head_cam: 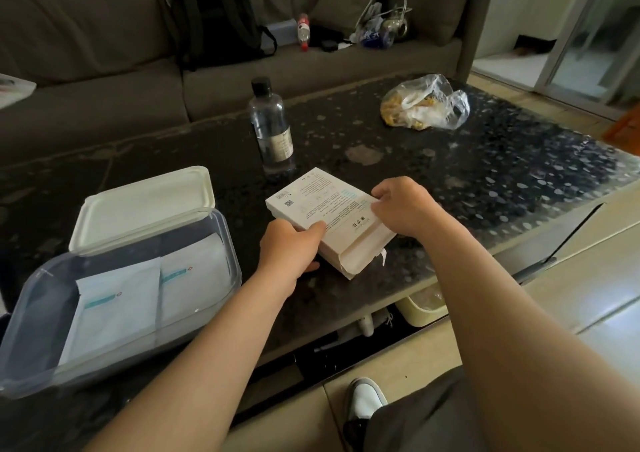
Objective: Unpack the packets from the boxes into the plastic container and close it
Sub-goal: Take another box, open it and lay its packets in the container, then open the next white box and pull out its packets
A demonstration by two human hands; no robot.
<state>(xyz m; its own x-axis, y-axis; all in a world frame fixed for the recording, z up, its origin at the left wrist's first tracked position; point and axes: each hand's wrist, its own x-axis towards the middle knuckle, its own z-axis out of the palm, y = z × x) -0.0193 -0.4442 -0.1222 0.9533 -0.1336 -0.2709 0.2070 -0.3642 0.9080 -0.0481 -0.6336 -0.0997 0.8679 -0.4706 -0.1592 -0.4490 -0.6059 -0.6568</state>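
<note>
A white printed box (320,205) lies on top of another box (332,261) near the front edge of the dark glass table (485,181). My left hand (289,247) grips the top box at its left near corner, thumb on top. My right hand (403,209) holds its right edge. The near end flap of the stack hangs open. At the left stands a clear plastic container (41,313), open, with two white packets (114,309) lying flat inside. Its white lid (145,205) lies on the table just behind it.
A clear bottle with a black cap (272,125) stands just behind the boxes. A plastic bag with food (424,105) lies at the far right of the table. Behind the table is a grey sofa (104,53) with a black backpack (214,15) and small items.
</note>
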